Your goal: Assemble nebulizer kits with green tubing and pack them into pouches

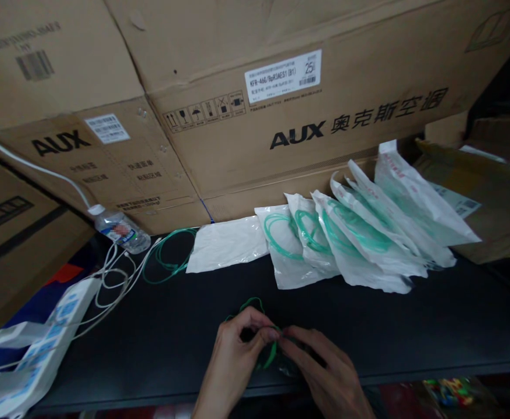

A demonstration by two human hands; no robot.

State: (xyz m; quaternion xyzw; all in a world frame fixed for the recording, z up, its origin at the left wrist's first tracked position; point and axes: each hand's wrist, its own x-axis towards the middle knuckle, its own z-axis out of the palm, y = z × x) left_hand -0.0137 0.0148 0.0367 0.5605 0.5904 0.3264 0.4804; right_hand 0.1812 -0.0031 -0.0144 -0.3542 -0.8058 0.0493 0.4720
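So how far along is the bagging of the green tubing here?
Done: several filled bags lean in a row against the boxes. In hand: the left hand and right hand hold a coil of green tubing. Left: one flat bag and a loose coil beside it.

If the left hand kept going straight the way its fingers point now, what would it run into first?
The left hand points right, towards the right hand. Its fingertips already pinch the green tubing held between both hands, so beyond that tubing it would meet the right hand's fingers almost at once.
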